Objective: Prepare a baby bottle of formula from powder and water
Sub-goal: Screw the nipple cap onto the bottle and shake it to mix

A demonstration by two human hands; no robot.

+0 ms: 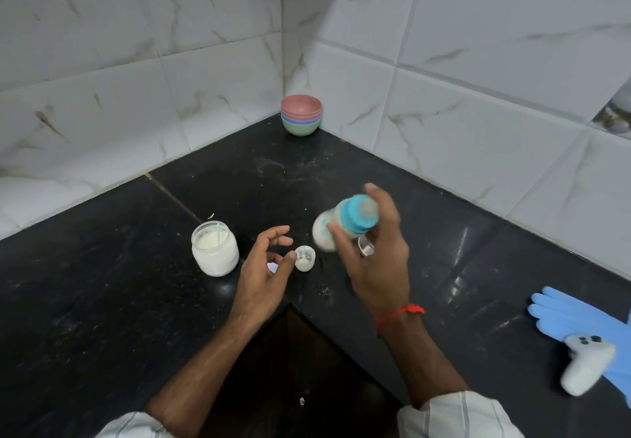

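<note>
Overhead, black counter (102,301) in tiled corner; right hand (372,260) gripping bottle (345,226), left hand (266,267) loosely spread.

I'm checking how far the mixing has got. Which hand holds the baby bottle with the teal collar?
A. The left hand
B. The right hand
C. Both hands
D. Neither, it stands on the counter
B. The right hand is wrapped around the baby bottle, which is blurred and lifted off the counter; the left hand is open and empty beside the powder jar.
</note>
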